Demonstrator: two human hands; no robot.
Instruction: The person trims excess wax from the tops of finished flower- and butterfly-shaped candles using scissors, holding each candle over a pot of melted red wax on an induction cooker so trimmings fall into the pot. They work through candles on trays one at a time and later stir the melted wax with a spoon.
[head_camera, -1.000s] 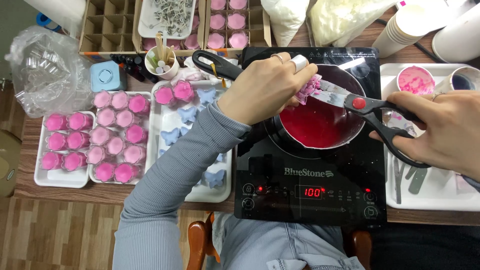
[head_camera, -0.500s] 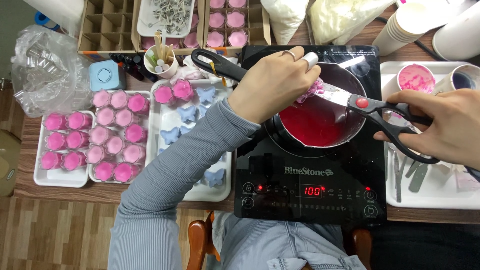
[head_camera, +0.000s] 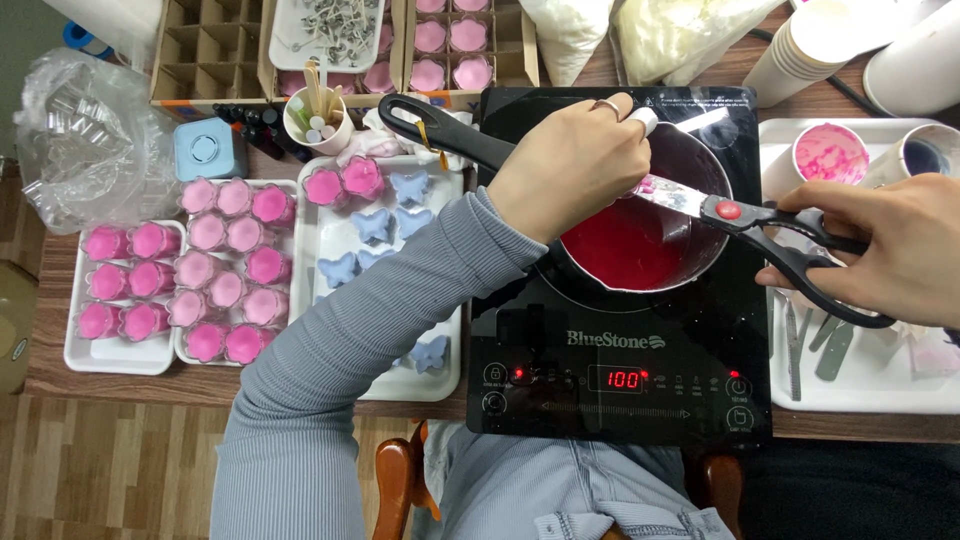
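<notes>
A dark saucepan (head_camera: 712, 165) with melted pink-red wax (head_camera: 622, 254) stands on a black induction cooktop (head_camera: 620, 390). My left hand (head_camera: 570, 165) hovers over the pan, pinching a small pink wax piece (head_camera: 648, 185) at its fingertips. My right hand (head_camera: 890, 250) grips black scissors (head_camera: 770, 225) with a red pivot. The scissor blades reach left over the pan and meet the pink piece. The pan's black handle (head_camera: 440, 130) points to the upper left.
White trays (head_camera: 120, 355) of pink candles and blue butterfly shapes (head_camera: 370, 225) lie at left. A cup of sticks (head_camera: 315, 120), cardboard boxes and a plastic bag (head_camera: 80, 130) sit behind. At right, a white tray (head_camera: 870, 390) holds tools and wax-stained paper cups (head_camera: 828, 155).
My left hand has drawn slightly left and lower over the pan. The scissors and my right hand have shifted a little toward the pan; the pink piece looks smaller.
</notes>
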